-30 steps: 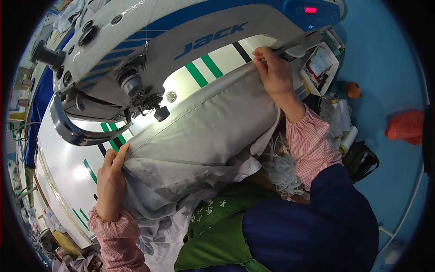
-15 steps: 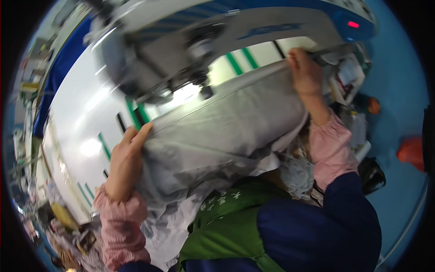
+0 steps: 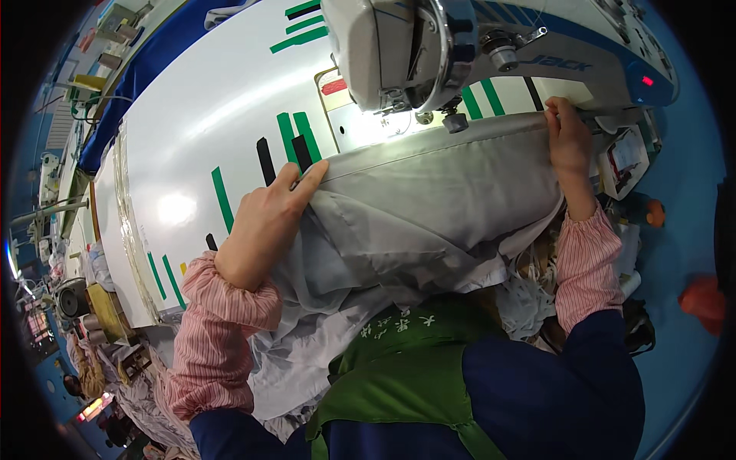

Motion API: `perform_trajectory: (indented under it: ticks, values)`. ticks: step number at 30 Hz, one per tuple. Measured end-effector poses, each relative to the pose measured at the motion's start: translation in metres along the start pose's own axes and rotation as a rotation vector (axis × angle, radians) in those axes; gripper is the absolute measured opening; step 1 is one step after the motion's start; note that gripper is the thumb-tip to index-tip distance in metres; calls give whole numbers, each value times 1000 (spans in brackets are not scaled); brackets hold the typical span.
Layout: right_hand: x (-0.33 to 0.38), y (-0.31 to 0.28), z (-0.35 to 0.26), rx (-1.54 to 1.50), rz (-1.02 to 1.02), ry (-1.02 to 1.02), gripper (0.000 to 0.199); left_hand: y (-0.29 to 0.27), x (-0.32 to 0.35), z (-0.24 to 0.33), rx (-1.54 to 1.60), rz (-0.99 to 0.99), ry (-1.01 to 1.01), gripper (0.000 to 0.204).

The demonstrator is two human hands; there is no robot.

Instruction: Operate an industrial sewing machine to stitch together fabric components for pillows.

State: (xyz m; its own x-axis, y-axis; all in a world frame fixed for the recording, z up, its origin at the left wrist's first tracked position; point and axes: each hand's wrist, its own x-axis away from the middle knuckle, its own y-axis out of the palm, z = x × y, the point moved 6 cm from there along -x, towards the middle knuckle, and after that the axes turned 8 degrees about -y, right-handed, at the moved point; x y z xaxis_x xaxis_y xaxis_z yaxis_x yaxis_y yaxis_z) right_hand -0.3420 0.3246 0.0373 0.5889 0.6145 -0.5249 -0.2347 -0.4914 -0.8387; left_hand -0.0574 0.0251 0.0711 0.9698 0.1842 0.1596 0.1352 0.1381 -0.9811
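Note:
A long piece of grey fabric (image 3: pixel 445 184) with a stitched line near its far edge lies along the front of a sewing machine (image 3: pixel 406 54). My left hand (image 3: pixel 264 215) pinches the left end of that edge between thumb and fingers. At the other end, my right hand (image 3: pixel 569 149) grips the edge too, below the machine's arm. Between my hands the edge is stretched fairly straight, passing just in front of the lit needle area (image 3: pixel 387 126). The rest of the fabric hangs in folds toward my lap.
Green and black tape strips (image 3: pixel 222 199) mark the white table (image 3: pixel 172 161). An open box (image 3: pixel 622 162) sits beyond my right hand. Pale cloth and thread scraps (image 3: pixel 525 307) are heaped below the table's edge. Blue floor (image 3: pixel 682 222) and a red bag-like item (image 3: pixel 701 303) show at right.
The view has swung, so machine, hands and fabric all appear farther right. Both hands keep their hold on the fabric edge. The earlier blur is gone.

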Motion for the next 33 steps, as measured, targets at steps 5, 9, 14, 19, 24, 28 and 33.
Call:
perform_trajectory:
  ticks: [5, 9, 14, 19, 24, 28, 33]
  values:
    - [0, 2, 2, 6, -10, 7, 15, -4, -2, 4, 2, -25, -16, 66]
    - [1, 1, 2, 6, -5, -3, 13, -5, -6, 3, 8, -61, -42, 65]
    - [-1, -2, -1, 16, -16, 0, 16, -4, -10, -1, 68, -93, -61, 65]
    - [1, -2, 2, 77, 33, -69, 16, -3, -13, -1, 125, -85, -38, 65]
    - [-11, -22, -66, 181, 74, -221, 24, -2, -13, -4, 121, -88, -36, 62]
    - [-6, -15, -219, -397, -43, -392, 27, -4, -12, -4, 125, -70, -25, 60]
    - [-17, 24, -256, -384, -88, -417, 23, -1, -14, -3, 123, -74, -3, 59]
